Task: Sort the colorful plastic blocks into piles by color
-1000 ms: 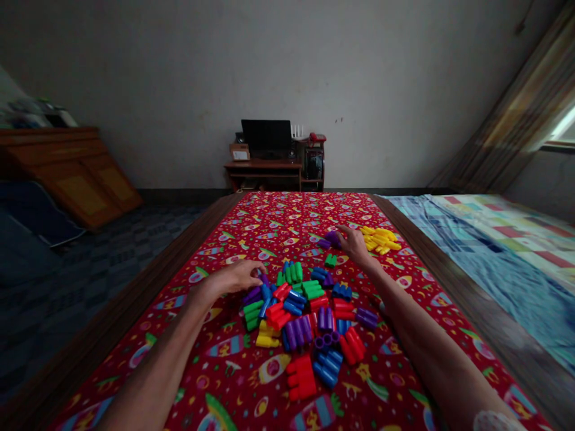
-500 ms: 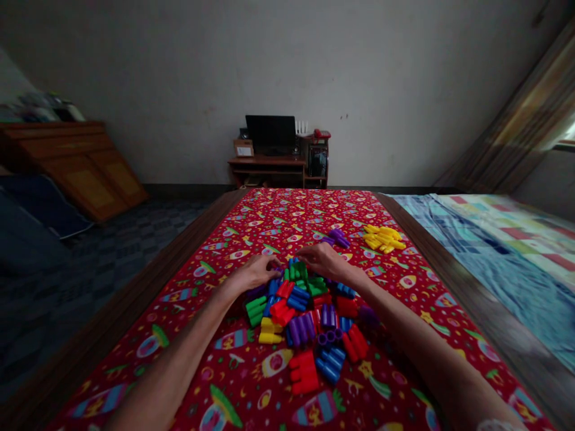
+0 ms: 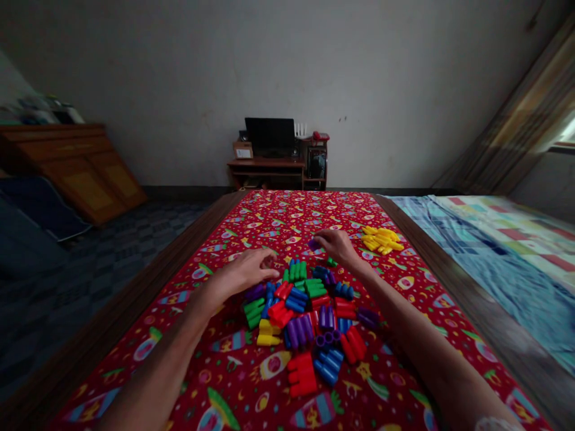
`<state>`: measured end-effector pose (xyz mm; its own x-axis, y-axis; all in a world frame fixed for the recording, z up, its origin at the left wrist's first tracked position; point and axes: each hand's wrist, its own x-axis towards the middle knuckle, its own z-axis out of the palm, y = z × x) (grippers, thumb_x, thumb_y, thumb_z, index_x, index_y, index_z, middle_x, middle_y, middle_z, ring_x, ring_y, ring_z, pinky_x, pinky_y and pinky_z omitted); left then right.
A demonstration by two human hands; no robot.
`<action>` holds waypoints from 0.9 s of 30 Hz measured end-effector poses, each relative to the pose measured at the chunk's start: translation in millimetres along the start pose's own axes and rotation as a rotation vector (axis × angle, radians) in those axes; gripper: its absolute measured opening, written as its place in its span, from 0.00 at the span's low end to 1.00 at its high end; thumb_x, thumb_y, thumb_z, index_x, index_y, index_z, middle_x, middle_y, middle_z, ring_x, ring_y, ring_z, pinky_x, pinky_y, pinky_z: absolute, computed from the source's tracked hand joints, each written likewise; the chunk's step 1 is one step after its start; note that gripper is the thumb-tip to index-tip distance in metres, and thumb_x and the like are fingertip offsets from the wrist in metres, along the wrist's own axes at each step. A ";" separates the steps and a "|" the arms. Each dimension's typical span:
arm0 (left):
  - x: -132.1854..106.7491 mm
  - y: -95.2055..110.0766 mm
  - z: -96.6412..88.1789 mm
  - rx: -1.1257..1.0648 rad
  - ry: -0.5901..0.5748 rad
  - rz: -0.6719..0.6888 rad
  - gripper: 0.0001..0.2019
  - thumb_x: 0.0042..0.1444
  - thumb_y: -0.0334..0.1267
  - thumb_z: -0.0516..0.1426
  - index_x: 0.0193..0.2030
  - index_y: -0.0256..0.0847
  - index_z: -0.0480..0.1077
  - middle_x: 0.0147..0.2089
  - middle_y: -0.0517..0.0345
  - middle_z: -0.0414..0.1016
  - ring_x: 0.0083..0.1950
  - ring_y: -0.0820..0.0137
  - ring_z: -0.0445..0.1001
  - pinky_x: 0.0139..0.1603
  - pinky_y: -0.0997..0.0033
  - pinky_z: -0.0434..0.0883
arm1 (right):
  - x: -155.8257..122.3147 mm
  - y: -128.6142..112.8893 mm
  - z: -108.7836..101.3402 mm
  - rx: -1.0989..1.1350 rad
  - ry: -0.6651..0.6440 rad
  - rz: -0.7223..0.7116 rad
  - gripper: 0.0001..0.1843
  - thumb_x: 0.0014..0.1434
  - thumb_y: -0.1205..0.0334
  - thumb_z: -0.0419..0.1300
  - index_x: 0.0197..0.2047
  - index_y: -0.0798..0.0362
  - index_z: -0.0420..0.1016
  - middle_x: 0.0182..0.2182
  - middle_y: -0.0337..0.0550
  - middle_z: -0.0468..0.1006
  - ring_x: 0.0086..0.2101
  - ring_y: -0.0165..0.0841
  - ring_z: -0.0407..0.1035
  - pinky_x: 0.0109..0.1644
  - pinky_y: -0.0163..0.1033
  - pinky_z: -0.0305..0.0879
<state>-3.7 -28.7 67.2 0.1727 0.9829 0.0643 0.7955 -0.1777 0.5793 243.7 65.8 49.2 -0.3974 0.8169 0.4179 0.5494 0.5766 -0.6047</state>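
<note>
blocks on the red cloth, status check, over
Left hand at far-left edge of mixed block pile. Right hand on purple blocks beyond it, grip unclear. Yellow blocks apart, further right. Nothing blocking.

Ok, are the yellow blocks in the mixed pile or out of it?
Mostly out: the yellow blocks lie grouped apart on the red cloth, beside the right hand; one stray yellow piece sits in the mixed pile.

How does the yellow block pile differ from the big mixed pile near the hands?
The yellow pile is one colour, the mixed pile many. The yellow pile is smaller and lies farther off, right of the mixed pile. The left hand is at the mixed pile's edge; no hand touches the yellow pile. Both lie on the red cloth.
</note>
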 end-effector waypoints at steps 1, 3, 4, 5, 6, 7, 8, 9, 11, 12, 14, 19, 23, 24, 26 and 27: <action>-3.3 -8.2 -4.9 0.059 -0.069 -0.035 0.15 0.41 0.45 0.63 0.37 0.43 0.75 0.30 0.58 0.78 0.32 0.63 0.76 0.32 0.70 0.70 | 3.1 11.6 -2.5 -0.020 0.071 0.066 0.12 0.59 0.64 0.57 0.38 0.53 0.82 0.34 0.43 0.84 0.34 0.35 0.77 0.41 0.35 0.69; -8.6 -21.4 -9.3 0.104 -0.161 -0.078 0.14 0.37 0.43 0.64 0.34 0.44 0.76 0.26 0.61 0.76 0.30 0.65 0.75 0.29 0.72 0.67 | 7.6 32.5 -7.0 -0.028 0.181 0.173 0.13 0.58 0.63 0.56 0.40 0.54 0.82 0.36 0.45 0.84 0.37 0.37 0.77 0.43 0.38 0.70; -10.2 -25.4 -8.9 0.096 -0.201 -0.082 0.14 0.36 0.41 0.64 0.33 0.44 0.76 0.25 0.62 0.76 0.29 0.65 0.74 0.27 0.73 0.66 | 8.8 40.8 -9.2 -0.020 0.214 0.209 0.14 0.58 0.63 0.56 0.41 0.55 0.82 0.38 0.47 0.83 0.38 0.38 0.77 0.44 0.38 0.70; -10.8 -27.6 -7.3 0.079 -0.243 -0.075 0.12 0.36 0.39 0.63 0.32 0.45 0.76 0.25 0.63 0.76 0.28 0.66 0.74 0.26 0.74 0.66 | 9.4 47.3 -11.5 -0.008 0.229 0.235 0.14 0.58 0.64 0.56 0.42 0.56 0.82 0.39 0.48 0.83 0.39 0.38 0.77 0.45 0.39 0.70; -10.5 -28.1 -5.1 0.063 -0.284 -0.064 0.10 0.36 0.38 0.62 0.30 0.45 0.76 0.24 0.64 0.75 0.27 0.67 0.73 0.26 0.75 0.65 | 9.8 52.0 -14.1 0.002 0.235 0.255 0.15 0.57 0.65 0.56 0.43 0.58 0.81 0.40 0.50 0.83 0.39 0.39 0.77 0.46 0.40 0.70; -9.3 -27.4 -3.3 0.053 -0.324 -0.052 0.09 0.36 0.37 0.61 0.29 0.44 0.75 0.24 0.64 0.75 0.27 0.67 0.73 0.25 0.75 0.65 | 10.0 55.0 -17.0 0.011 0.237 0.268 0.15 0.56 0.66 0.56 0.44 0.58 0.81 0.40 0.51 0.83 0.40 0.39 0.77 0.47 0.40 0.70; -7.4 -25.9 -2.2 0.050 -0.349 -0.044 0.08 0.37 0.36 0.59 0.28 0.44 0.75 0.24 0.64 0.76 0.28 0.67 0.74 0.26 0.75 0.65 | 10.3 56.5 -20.2 0.019 0.244 0.277 0.16 0.56 0.67 0.56 0.44 0.59 0.81 0.41 0.51 0.82 0.40 0.39 0.77 0.47 0.41 0.70; -4.9 -23.9 -2.2 0.055 -0.339 -0.045 0.08 0.38 0.36 0.59 0.28 0.43 0.75 0.25 0.63 0.76 0.29 0.67 0.74 0.27 0.75 0.66 | 10.8 56.6 -23.6 0.029 0.262 0.286 0.16 0.56 0.67 0.55 0.44 0.59 0.81 0.40 0.51 0.83 0.39 0.39 0.78 0.47 0.41 0.70; 1.0 -19.1 -5.1 0.059 -0.192 -0.059 0.10 0.40 0.36 0.58 0.32 0.42 0.75 0.28 0.60 0.78 0.32 0.65 0.76 0.32 0.73 0.69 | 12.3 52.7 -29.1 0.063 0.300 0.296 0.17 0.57 0.67 0.54 0.44 0.59 0.81 0.38 0.50 0.83 0.36 0.38 0.78 0.45 0.41 0.71; 4.0 -16.3 -7.0 0.049 -0.071 -0.065 0.11 0.42 0.38 0.58 0.35 0.42 0.75 0.31 0.59 0.79 0.34 0.64 0.77 0.34 0.71 0.70 | 12.9 48.4 -30.4 0.092 0.309 0.296 0.17 0.57 0.67 0.54 0.44 0.58 0.81 0.36 0.49 0.83 0.35 0.37 0.78 0.44 0.40 0.71; 8.7 -8.8 -8.4 -0.015 0.172 -0.056 0.14 0.46 0.41 0.57 0.41 0.42 0.74 0.35 0.56 0.80 0.38 0.63 0.78 0.39 0.68 0.72 | 12.5 33.9 -28.6 0.168 0.263 0.260 0.16 0.58 0.66 0.53 0.43 0.58 0.81 0.34 0.47 0.83 0.32 0.35 0.77 0.41 0.38 0.71; 10.3 17.5 14.7 -0.295 0.308 0.066 0.21 0.48 0.44 0.61 0.50 0.41 0.71 0.39 0.54 0.80 0.40 0.62 0.79 0.42 0.64 0.75 | -4.3 -26.2 -3.4 0.323 -0.198 -0.065 0.17 0.62 0.58 0.54 0.46 0.56 0.80 0.34 0.43 0.82 0.31 0.31 0.75 0.34 0.32 0.67; 8.6 26.1 31.5 -0.398 0.214 0.130 0.24 0.47 0.40 0.63 0.52 0.43 0.69 0.41 0.56 0.80 0.41 0.63 0.79 0.43 0.64 0.76 | -13.0 -47.8 3.7 0.175 -0.268 -0.185 0.13 0.59 0.63 0.57 0.43 0.55 0.81 0.29 0.41 0.81 0.27 0.27 0.72 0.31 0.29 0.61; 8.9 24.9 31.6 -0.399 0.217 0.132 0.23 0.47 0.40 0.63 0.52 0.42 0.70 0.40 0.56 0.80 0.41 0.63 0.79 0.43 0.64 0.76 | -11.3 -44.0 1.0 0.143 -0.246 -0.168 0.12 0.58 0.64 0.58 0.41 0.56 0.82 0.28 0.40 0.81 0.26 0.27 0.71 0.31 0.29 0.61; 9.9 21.7 28.6 -0.365 0.236 0.136 0.18 0.49 0.40 0.61 0.48 0.41 0.71 0.38 0.56 0.80 0.39 0.64 0.79 0.41 0.65 0.77 | -4.2 -26.5 -7.6 0.116 -0.168 -0.090 0.12 0.58 0.63 0.58 0.39 0.56 0.82 0.28 0.41 0.81 0.27 0.28 0.72 0.31 0.30 0.62; 10.0 20.9 26.9 -0.328 0.243 0.147 0.15 0.51 0.40 0.60 0.46 0.41 0.72 0.38 0.55 0.80 0.39 0.64 0.79 0.40 0.65 0.77 | 0.2 -14.3 -12.3 0.110 -0.118 -0.038 0.12 0.58 0.62 0.57 0.39 0.56 0.82 0.29 0.41 0.82 0.28 0.29 0.73 0.31 0.30 0.63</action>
<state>30.3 -23.9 58.1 0.0978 0.9382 0.3321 0.5393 -0.3304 0.7746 244.8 57.8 66.2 -0.5036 0.7836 0.3637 0.4508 0.5975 -0.6632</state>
